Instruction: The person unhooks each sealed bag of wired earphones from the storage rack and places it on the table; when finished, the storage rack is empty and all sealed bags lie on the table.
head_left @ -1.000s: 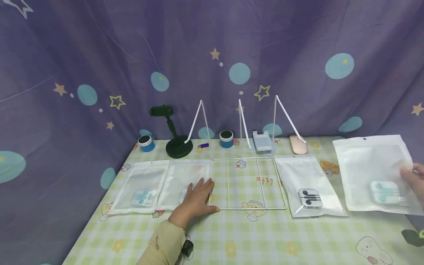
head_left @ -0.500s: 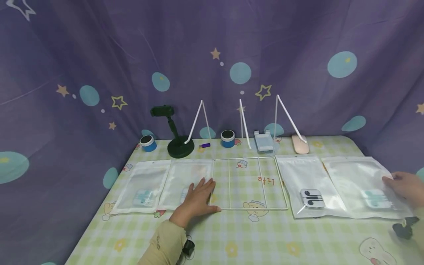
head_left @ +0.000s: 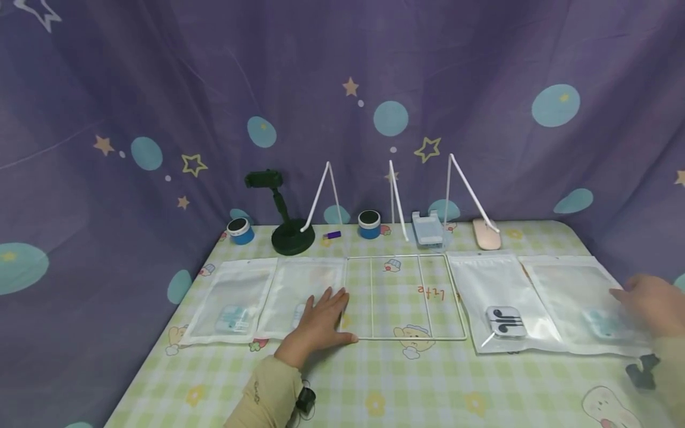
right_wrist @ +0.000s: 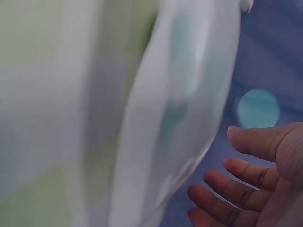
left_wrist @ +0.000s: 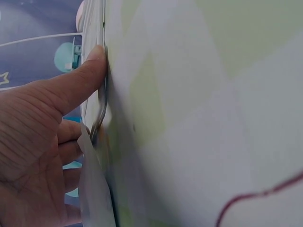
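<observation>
My left hand [head_left: 321,321] lies spread on the table, fingers over the right edge of a white zip bag [head_left: 305,276] and its thumb at the front corner of a white wire rack [head_left: 387,339]. In the left wrist view, the thumb of the left hand [left_wrist: 42,142] presses on the wire frame. My right hand [head_left: 655,303], blurred, is beside the far-right zip bag [head_left: 567,285], which has a teal earphone case [head_left: 603,325] inside. The right wrist view has the fingers of the right hand [right_wrist: 258,182] spread, apart from the zip bag [right_wrist: 189,94].
Left of the rack lies another zip bag [head_left: 230,291]; right of it, one holding black earphones in a case [head_left: 505,321]. Along the back stand a black phone stand [head_left: 291,236], blue-and-white round jars [head_left: 369,224], a purple USB stick [head_left: 333,235], a light-blue holder [head_left: 427,229] and a pink mouse [head_left: 487,235].
The far-right zip bag came down from my right hand onto the table beside the earphone bag. My right hand has let go of it. My left hand stays in place.
</observation>
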Motion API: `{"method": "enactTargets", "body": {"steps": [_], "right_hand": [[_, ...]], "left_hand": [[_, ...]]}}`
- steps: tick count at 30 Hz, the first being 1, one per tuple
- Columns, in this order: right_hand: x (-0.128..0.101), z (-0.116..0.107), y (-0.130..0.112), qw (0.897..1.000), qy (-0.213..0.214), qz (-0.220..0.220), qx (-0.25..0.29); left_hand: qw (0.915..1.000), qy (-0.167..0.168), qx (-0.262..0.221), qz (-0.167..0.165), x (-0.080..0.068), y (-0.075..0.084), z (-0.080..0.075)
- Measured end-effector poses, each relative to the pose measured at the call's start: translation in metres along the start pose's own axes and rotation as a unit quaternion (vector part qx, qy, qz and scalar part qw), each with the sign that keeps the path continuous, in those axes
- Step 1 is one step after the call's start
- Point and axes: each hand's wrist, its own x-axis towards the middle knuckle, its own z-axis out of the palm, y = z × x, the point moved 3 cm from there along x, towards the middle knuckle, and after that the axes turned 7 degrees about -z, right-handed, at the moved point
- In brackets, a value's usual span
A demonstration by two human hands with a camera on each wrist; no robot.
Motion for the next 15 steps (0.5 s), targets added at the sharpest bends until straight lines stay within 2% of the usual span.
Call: {"method": "enactTargets", "body": {"steps": [3, 8, 11, 15], "right_hand": [[0.0, -0.002, -0.017, 1.0, 0.018, -0.006, -0.022], [0.003, 0.001, -0.053, 0.999, -0.003, -0.005, -0.034], [0.005, 0.004, -0.077, 0.999, -0.005, -0.034, -0.011], [0.006, 0.01, -0.109, 0.996, 0.015, -0.089, 0.025]], "left_hand": [[1.0, -0.001, -0.001, 0.001, 0.0, 0.001, -0.002], [1.0, -0.005, 0.0, 0.0, 0.001, 0.0, -0.002], [1.0, -0.005, 0.001, 0.0, 0.002, -0.001, -0.002], [1.0, -0.005, -0.002, -0.006, 0.002, -0.003, -0.001]]}}
